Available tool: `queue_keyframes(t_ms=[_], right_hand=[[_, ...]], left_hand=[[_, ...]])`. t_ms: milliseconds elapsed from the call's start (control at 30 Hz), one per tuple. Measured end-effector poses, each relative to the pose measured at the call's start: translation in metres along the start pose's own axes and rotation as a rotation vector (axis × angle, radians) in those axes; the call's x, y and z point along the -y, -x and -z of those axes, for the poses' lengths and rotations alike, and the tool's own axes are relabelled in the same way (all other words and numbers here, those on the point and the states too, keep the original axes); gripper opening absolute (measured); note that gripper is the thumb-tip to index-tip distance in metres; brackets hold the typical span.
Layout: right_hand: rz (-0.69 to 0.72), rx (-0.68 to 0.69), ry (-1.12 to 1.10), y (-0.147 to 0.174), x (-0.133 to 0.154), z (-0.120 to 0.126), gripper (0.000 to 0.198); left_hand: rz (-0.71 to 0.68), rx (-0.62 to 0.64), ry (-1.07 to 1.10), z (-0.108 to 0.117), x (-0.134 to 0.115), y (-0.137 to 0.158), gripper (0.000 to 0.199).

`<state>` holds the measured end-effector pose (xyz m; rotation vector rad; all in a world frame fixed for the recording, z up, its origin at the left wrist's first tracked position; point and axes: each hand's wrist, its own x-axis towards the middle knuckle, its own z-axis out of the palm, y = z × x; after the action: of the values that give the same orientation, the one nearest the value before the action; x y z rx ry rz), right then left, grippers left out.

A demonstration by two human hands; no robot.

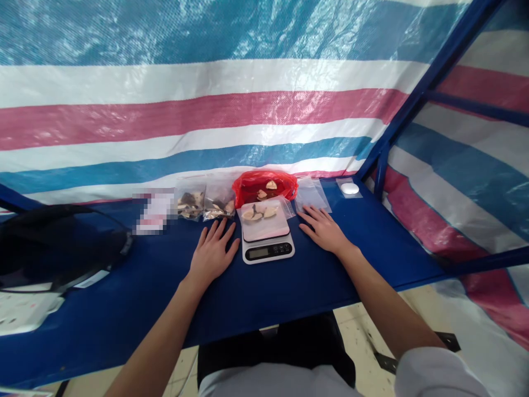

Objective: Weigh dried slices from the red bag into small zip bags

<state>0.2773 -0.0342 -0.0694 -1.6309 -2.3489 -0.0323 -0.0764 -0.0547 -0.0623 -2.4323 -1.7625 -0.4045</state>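
Observation:
My left hand (214,251) lies flat on the blue table, fingers spread, just left of a white digital kitchen scale (268,252). Its fingertips are close to a clear bag of dried slices (219,208); a second such bag (190,203) stands further left. On the scale's platform rests a clear plastic bag with several pale dried slices (259,212). Behind the scale, a red plastic bag (243,190) sits open with more slices inside. My right hand (324,229) is spread flat to the right of the scale, its fingertips at the edge of some flat clear zip bags (311,194).
A small white rounded object (349,188) lies on a clear bag at the back right. To the left are a black bag-like item (61,242), a white power strip (27,311) and a blurred paper (155,212). Striped tarpaulin (198,116) and a blue frame (430,88) enclose the table.

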Motion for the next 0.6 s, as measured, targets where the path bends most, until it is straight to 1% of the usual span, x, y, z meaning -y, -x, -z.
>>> queue_keyframes(t_ms=[200,600], right_hand=[[0.008,-0.019,0.001,0.0007,0.0002,-0.0003,0.049],[0.016,0.001,0.014,0.0012,0.0000,0.0001,0.051]], left_hand=[[0.000,-0.036,0.052,-0.0033,0.0020,-0.0005,0.052],[0.001,-0.001,0.033,-0.0010,0.0015,-0.0011,0.053]])
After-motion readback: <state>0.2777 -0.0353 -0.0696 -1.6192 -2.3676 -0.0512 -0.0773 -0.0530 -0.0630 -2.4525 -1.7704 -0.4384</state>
